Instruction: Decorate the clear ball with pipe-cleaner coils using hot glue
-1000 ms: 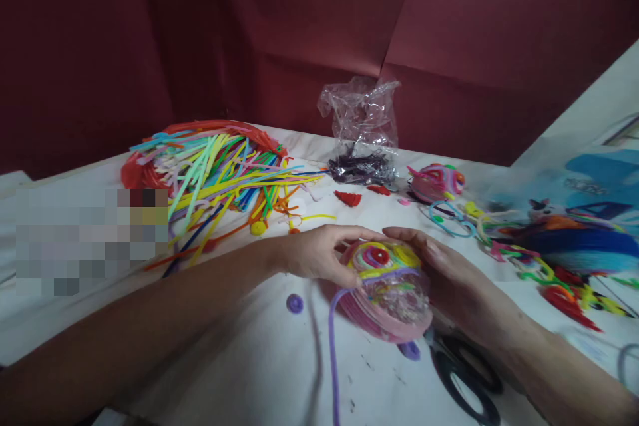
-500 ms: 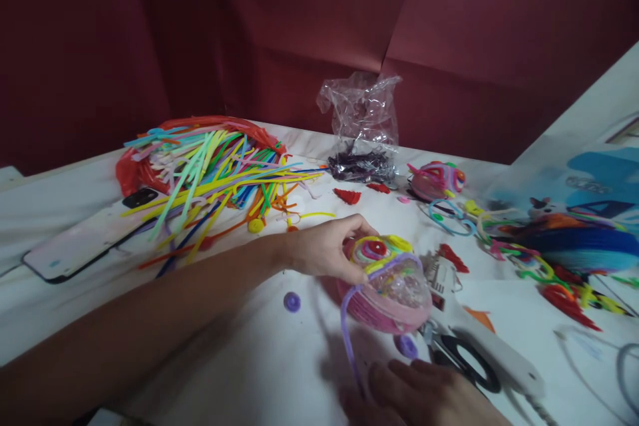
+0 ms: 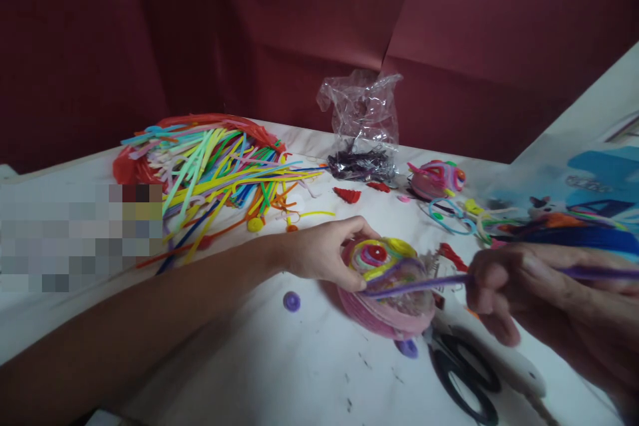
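White paper covers the bench (image 3: 279, 373), backed by dark red walls. Left hand (image 3: 319, 253) grips a pink coiled dome (image 3: 387, 279); right hand (image 3: 504, 286) pinches a purple pipe cleaner (image 3: 414, 286) stretched from it. Scissors (image 3: 462, 373) and a white glue gun (image 3: 494, 353) lie just beneath, a pipe-cleaner heap (image 3: 210, 166) and plastic bag (image 3: 362, 126) beyond.

Left arm: bare from hand to above the elbow, no sleeve in view
Left hand (image 3: 322, 254): bare, no ring, no glove
Right hand (image 3: 504, 286): bare, no glove, blurred
Right wrist: bare, no watch or band
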Tool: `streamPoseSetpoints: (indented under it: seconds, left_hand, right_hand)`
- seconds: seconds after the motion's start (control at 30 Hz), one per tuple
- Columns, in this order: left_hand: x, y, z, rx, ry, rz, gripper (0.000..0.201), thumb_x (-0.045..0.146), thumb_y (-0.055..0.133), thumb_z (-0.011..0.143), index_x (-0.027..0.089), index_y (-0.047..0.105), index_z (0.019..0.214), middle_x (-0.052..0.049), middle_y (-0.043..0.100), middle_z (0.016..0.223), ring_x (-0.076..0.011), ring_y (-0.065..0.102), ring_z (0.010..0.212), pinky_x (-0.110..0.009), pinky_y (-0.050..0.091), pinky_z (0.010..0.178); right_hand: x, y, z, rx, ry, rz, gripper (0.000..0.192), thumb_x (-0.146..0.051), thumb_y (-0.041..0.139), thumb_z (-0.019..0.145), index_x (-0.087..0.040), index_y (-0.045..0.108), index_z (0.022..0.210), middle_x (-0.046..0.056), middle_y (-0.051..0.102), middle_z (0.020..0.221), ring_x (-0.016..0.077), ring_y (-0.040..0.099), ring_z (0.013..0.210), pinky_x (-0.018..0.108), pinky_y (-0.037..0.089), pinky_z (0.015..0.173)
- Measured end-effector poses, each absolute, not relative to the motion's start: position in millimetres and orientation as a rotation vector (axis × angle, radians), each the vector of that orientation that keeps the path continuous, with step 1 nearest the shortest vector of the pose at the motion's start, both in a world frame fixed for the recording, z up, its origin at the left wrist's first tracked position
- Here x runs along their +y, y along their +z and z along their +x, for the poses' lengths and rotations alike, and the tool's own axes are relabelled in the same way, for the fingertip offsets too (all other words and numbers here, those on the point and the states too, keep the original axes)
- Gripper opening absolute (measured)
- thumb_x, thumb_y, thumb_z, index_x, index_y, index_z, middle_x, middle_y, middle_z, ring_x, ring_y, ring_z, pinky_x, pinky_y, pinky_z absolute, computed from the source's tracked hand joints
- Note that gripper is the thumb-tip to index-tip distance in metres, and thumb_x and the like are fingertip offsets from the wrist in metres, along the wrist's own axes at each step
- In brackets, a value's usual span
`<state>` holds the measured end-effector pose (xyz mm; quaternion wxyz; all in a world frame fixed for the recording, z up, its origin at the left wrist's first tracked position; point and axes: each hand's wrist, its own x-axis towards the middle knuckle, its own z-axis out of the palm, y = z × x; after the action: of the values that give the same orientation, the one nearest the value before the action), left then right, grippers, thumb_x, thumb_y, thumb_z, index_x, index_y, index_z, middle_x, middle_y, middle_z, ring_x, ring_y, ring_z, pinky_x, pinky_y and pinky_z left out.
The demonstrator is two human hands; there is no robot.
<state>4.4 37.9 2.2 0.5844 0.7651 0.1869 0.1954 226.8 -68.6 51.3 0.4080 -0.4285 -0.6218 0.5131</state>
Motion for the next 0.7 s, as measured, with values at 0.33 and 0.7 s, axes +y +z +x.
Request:
streamPoseSetpoints:
  seconds: [0.33, 0.7]
  left_hand:
    - [33, 4, 7, 0.45, 0.445, 1.855, 0.054, 0.012, 0.066, 0.06, 0.017, 0.044, 0.109, -0.009, 0.06, 0.106, -0.0244, 0.058, 0.099, -0.035, 0.047, 0.078]
    - [30, 5, 4, 0.447, 0.469, 1.85, 0.052, 0.011, 0.066, 0.06, 0.017, 0.044, 0.107, -0.01, 0.057, 0.112, -0.0262, 0.056, 0.105, -0.039, 0.046, 0.083]
  right_hand:
    - [-44, 50, 225, -1.384, 1.364, -1.054, 0.031, -0.044, 0.071, 0.077, -0.015, 0.069, 0.065, 0.006, 0.055, 0.057, 0.0091, 0.052, 0.047, 0.013, 0.046, 0.047]
    - [-41, 44, 232, -1.364, 1.335, -1.145, 0.03, -0.044, 0.065, 0.084, -0.017, 0.069, 0.072, 0.004, 0.059, 0.069, 0.0103, 0.055, 0.056, 0.015, 0.047, 0.055]
